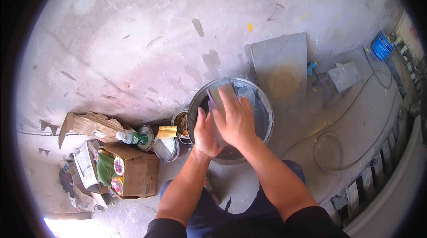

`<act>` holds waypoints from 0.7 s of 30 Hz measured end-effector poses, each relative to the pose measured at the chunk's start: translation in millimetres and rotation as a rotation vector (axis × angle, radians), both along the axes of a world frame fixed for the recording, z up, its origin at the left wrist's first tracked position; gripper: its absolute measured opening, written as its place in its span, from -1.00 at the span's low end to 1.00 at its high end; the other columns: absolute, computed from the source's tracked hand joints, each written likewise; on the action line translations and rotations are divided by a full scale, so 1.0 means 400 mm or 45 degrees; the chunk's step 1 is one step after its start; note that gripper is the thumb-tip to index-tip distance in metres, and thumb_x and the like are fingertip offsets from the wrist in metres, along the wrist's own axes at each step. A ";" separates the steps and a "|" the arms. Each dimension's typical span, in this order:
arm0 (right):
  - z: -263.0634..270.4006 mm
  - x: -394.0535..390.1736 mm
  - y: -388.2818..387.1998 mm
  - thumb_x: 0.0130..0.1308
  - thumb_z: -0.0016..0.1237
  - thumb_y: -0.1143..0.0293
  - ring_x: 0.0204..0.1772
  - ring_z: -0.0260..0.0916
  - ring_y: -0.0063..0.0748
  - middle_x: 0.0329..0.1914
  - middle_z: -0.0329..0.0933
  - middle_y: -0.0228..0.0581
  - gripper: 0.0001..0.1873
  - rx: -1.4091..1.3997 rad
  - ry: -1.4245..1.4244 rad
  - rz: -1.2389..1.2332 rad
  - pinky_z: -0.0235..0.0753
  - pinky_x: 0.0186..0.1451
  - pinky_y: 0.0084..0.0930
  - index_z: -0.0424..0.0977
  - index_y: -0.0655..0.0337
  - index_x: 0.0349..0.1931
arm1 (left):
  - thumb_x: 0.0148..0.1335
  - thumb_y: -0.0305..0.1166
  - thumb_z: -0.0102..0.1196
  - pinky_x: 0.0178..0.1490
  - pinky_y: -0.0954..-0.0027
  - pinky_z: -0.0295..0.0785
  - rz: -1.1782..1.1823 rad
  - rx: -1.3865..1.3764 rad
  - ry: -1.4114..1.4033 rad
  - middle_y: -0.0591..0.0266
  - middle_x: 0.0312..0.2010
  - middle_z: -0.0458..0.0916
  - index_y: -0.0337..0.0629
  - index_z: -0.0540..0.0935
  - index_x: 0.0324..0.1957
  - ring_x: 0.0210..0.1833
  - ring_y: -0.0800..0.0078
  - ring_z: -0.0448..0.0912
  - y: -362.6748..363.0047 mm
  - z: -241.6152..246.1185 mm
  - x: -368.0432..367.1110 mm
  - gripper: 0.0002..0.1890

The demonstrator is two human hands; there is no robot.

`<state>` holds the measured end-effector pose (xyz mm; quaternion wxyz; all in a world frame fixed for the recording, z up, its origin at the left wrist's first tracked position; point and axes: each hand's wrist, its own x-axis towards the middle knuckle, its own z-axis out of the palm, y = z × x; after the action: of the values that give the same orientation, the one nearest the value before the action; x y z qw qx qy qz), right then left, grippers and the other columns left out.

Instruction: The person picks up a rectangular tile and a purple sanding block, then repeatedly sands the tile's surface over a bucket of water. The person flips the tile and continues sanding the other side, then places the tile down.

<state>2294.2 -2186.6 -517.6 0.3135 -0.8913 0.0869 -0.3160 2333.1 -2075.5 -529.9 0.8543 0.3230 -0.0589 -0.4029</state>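
Both of my hands are over a large round tub [269,117] with a pale, crusted rim and a dark inside. My left hand [204,134] grips a flat rectangular grey piece [218,136] with purple showing along its edges, holding it from the left and below. Across its upper face lies my right hand [235,121], fingers spread and blurred by motion. Whether the piece is one layer or two stacked ones, I cannot tell. Behind my right fingers, a translucent plastic container [247,95] is inside the tub.
Left of the tub are a yellow sandpaper sheet [167,132], paint cans [166,147], a green bottle [135,137] and a cardboard box [141,174]. A grey panel [280,57] leans against the wall [150,37]. A hose [340,153] loops at right, near a blue can [382,47].
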 end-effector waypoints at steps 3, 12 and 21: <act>-0.026 -0.056 0.051 0.27 0.07 0.23 0.07 0.38 0.17 0.39 0.42 -0.16 -0.36 -0.062 -0.073 0.057 0.38 0.15 0.03 0.31 0.17 0.37 | 0.38 0.42 -0.35 0.45 -0.01 0.25 0.056 -0.110 0.045 -0.01 0.41 0.32 -0.14 0.19 0.47 0.40 0.05 0.36 0.033 0.002 0.025 -0.08; -0.002 0.015 0.017 0.26 0.07 0.29 0.00 0.45 0.18 0.34 0.44 -0.05 -0.41 -0.072 -0.010 -0.009 0.40 0.12 0.02 0.35 0.20 0.31 | 0.38 0.43 -0.37 0.45 -0.01 0.25 0.010 0.001 0.059 0.05 0.42 0.33 -0.07 0.17 0.50 0.44 0.08 0.33 0.019 0.007 0.025 -0.09; -0.010 0.119 -0.066 0.24 0.08 0.23 0.04 0.43 0.10 0.31 0.48 -0.18 -0.43 -0.119 -0.039 -0.112 0.40 0.05 0.05 0.38 0.12 0.27 | 0.51 -0.05 -0.08 0.28 0.16 0.47 -0.014 0.314 -0.084 0.16 0.23 0.50 -0.10 0.31 0.40 0.26 0.27 0.50 0.037 -0.020 0.025 -0.45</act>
<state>2341.7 -2212.8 -521.5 0.2588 -0.8953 0.1063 -0.3467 2343.1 -2060.8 -538.0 0.8035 0.4382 -0.0386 -0.4010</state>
